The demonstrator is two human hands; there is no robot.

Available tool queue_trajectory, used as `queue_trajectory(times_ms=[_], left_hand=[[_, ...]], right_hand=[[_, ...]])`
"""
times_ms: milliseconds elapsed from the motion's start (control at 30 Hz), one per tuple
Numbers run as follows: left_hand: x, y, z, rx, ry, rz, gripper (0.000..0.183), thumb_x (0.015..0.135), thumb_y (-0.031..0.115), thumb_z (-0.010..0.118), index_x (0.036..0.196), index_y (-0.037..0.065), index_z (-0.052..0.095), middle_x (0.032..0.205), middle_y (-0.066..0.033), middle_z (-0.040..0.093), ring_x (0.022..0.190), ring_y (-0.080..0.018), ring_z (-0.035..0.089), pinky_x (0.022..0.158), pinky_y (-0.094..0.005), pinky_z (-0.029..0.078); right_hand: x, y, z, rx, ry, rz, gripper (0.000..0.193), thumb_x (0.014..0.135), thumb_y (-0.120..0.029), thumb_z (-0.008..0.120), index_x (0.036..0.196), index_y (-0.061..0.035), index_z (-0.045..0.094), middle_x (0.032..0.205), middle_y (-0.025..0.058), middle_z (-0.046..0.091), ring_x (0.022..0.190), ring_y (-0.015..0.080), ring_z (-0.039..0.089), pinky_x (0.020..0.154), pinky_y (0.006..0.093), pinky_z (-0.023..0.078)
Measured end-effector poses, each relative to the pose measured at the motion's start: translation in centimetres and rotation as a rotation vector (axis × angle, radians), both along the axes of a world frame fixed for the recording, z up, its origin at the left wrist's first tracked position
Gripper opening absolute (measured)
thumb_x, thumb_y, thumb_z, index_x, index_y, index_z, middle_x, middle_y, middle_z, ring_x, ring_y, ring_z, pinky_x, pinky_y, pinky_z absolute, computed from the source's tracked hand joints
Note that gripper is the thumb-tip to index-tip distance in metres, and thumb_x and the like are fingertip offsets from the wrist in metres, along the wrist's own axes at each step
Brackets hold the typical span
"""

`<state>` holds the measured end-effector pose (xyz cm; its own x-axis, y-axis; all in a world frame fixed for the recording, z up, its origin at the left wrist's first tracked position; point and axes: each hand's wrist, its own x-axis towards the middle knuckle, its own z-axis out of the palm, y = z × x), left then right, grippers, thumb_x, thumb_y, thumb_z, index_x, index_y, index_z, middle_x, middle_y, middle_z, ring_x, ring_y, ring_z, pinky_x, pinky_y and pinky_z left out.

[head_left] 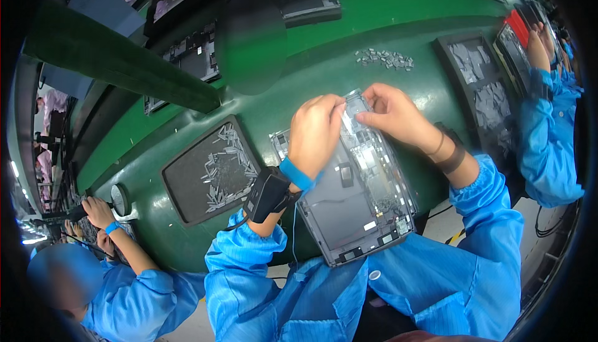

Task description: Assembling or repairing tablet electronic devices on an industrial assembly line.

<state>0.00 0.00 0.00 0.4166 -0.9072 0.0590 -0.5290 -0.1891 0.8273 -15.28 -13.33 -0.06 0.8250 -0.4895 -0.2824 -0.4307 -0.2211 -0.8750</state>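
Before me lies an opened dark grey laptop-like device housing (336, 202) with circuit boards and small parts exposed, tilted on the near side of the green bench. My left hand (316, 131) is closed over its far end, the fingertips pressed together. Facing it, my right hand (402, 116) bends thumb and index finger around the housing's far corner. Whatever is pinched in the fingers is too small or hidden to tell. A black camera-like box (269, 195) is strapped on my left wrist.
Left of the housing is a dark tray (177, 186) with thin grey strips. Small grey pieces (386, 60) lie loose beyond it. On the right stands a tray (453, 86) of flat grey parts. A green post (118, 58) crosses the upper left. Co-workers in blue sit at both sides.
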Motion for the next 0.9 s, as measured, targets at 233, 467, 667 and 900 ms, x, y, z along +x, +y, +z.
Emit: queue_trajectory(times_ms=[233, 467, 667, 900], left_hand=[[-0.5, 3.5, 0.5, -0.295, -0.268, 0.135, 0.031, 0.087, 0.006, 0.062, 0.118, -0.001, 0.062, 0.129, -0.0198, 0.058, 0.121, -0.0355, 0.053, 0.102, -0.0392, 0.042], [-7.6, 18.7, -0.8, 0.132, -0.375, 0.278, 0.045, 0.089, 0.020, 0.061, 0.126, -0.003, 0.055, 0.147, -0.0256, 0.038, 0.137, -0.0488, 0.029, 0.110, -0.0555, 0.025], [-9.2, 18.2, -0.8, -0.002, -0.035, 0.222, 0.051, 0.092, 0.014, 0.061, 0.139, -0.001, 0.045, 0.142, -0.0204, 0.044, 0.131, -0.0349, 0.041, 0.107, -0.0430, 0.032], [-6.5, 18.3, -0.2, -0.183, 1.116, 0.135, 0.048, 0.092, 0.000, 0.060, 0.137, -0.002, 0.042, 0.127, -0.0123, 0.060, 0.116, -0.0188, 0.057, 0.102, -0.0332, 0.043]], right_hand=[[-1.9, 2.4, -1.4, -0.180, -0.237, -0.191, 0.043, 0.087, -0.021, 0.071, 0.119, 0.0018, 0.054, 0.114, 0.0112, 0.054, 0.083, 0.0123, 0.056, 0.069, 0.0265, 0.048], [-9.5, 10.4, -0.2, -0.449, -0.074, -0.036, 0.057, 0.089, -0.023, 0.064, 0.136, 0.0040, 0.047, 0.148, 0.0222, 0.036, 0.138, 0.0386, 0.031, 0.113, 0.0438, 0.026], [-10.4, 9.9, -2.4, -0.436, -0.141, -0.095, 0.060, 0.091, -0.020, 0.062, 0.142, 0.0036, 0.042, 0.157, 0.0204, 0.027, 0.144, 0.0349, 0.024, 0.116, 0.0453, 0.020], [-8.1, 11.5, 2.6, 0.191, -0.394, -0.135, 0.068, 0.093, -0.019, 0.059, 0.150, 0.0028, 0.028, 0.155, 0.0196, 0.031, 0.143, 0.0291, 0.030, 0.117, 0.0378, 0.021]])
